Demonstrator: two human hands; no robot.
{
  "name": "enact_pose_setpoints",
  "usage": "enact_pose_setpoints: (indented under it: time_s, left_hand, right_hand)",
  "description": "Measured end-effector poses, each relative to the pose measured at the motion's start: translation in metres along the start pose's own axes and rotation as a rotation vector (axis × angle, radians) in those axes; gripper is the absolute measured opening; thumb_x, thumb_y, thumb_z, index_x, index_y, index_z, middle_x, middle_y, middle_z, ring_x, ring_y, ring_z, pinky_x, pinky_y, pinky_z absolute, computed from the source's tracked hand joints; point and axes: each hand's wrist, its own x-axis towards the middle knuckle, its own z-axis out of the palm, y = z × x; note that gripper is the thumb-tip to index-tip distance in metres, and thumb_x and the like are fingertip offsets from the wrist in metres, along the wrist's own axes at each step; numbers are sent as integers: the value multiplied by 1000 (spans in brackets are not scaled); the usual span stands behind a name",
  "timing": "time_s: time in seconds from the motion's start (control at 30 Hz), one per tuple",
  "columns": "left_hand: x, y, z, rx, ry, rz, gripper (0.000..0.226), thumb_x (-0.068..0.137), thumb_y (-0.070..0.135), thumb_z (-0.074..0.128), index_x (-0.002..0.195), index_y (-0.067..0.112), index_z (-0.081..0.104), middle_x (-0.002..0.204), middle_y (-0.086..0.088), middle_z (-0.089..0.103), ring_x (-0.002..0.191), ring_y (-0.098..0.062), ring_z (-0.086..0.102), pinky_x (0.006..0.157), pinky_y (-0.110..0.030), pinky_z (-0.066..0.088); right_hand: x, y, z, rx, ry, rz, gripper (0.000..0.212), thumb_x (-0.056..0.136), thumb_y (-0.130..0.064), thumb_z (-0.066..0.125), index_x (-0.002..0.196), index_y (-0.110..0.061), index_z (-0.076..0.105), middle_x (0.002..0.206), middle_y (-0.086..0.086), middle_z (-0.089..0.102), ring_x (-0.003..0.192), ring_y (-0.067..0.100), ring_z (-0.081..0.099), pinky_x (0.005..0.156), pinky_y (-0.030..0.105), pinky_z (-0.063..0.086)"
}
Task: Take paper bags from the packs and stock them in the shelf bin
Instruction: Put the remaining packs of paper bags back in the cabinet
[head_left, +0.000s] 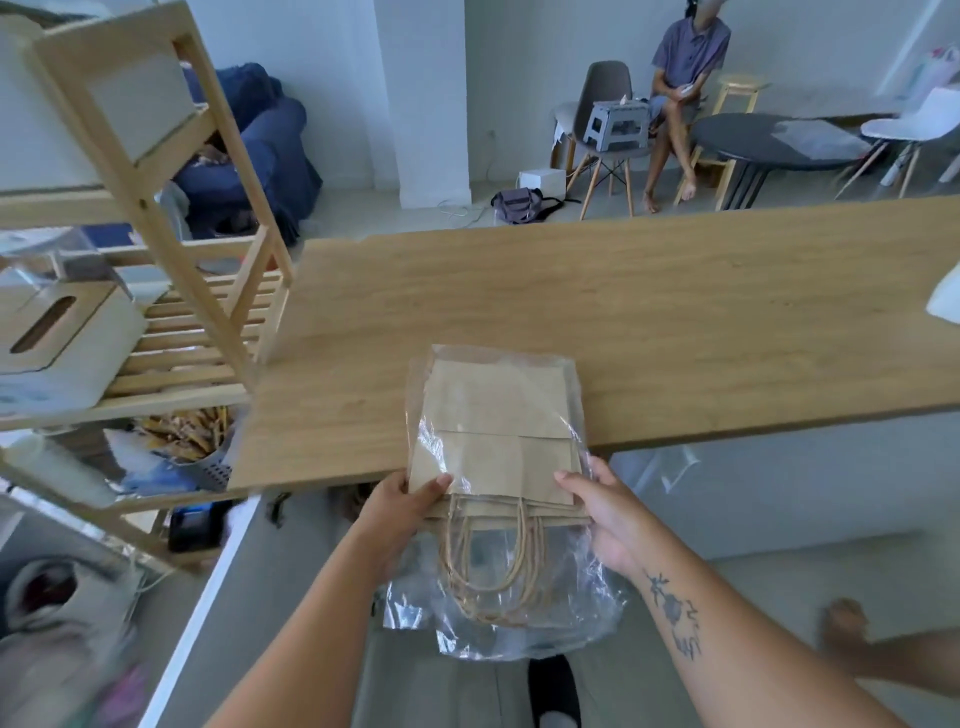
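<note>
Your left grip and right grip each pinch the near end of the paper bags, thumbs on top. The bags lie half on the desk, inside their clear pack, so unpacking has barely begun. The shelf on your left is blurred, and its bin can't be made out
</note>
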Motion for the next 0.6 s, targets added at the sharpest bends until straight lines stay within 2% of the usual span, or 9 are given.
enact_pose_setpoints:
  time_s: [0.07,0.13,0.23,0.33,0.4,0.47,0.53,0.6]
  left_hand:
    - [-22,-22,-3,-22,20,-27,81,51,65,87,108,12,65,103,-16,74,99,-37,70,91,-61,52]
    - [-45,-40,-4,-74,9,-43,75,58,54,90,111,8,63,105,-19,73,102,-39,69,93,-63,51]
    - [-73,-67,-5,-156,-18,-87,67,66,36,87,117,3,60,111,-19,72,106,-39,68,95,-60,51]
    - [-89,-92,-3,-193,-15,-145,52,77,22,80,118,0,56,113,-23,70,109,-43,65,93,-59,52]
    - [-98,-107,0,-219,-8,-185,46,81,16,77,118,0,55,113,-24,70,109,-43,65,91,-58,53]
    - [-105,-121,4,-237,-17,-212,47,80,16,77,119,0,56,113,-22,71,107,-41,66,90,-53,56]
    - [-108,-135,7,-256,-17,-236,43,84,14,75,119,0,56,112,-20,72,101,-34,70,81,-42,59]
    - [-104,-146,11,-268,-12,-264,40,87,14,73,121,1,56,113,-19,72,101,-32,70,81,-40,59]
  right_hand:
    - [-16,18,-2,25,-39,52,78,91,-18,69,152,-35,24,151,7,41,132,27,42,108,54,32]
    - [-32,38,-5,30,-73,93,80,92,-13,66,153,-39,20,151,7,40,136,28,39,112,58,24]
    - [-48,67,-11,65,-130,147,77,93,-8,64,151,-38,24,140,6,49,124,25,45,110,59,24]
    - [-59,87,-17,77,-134,183,83,91,-5,64,154,-37,20,156,4,34,136,25,34,115,54,15]
    - [-60,100,-24,74,-147,212,85,91,-4,64,155,-36,17,159,3,28,145,25,25,117,52,11]
    - [-56,114,-32,75,-142,267,86,90,-2,64,155,-34,18,154,5,37,142,27,32,115,50,19]
    - [-51,128,-37,78,-119,315,84,89,0,64,153,-33,23,142,10,52,127,31,51,105,51,37]
    - [-43,135,-41,76,-106,368,81,90,0,64,152,-34,25,139,14,56,120,35,57,99,53,45]
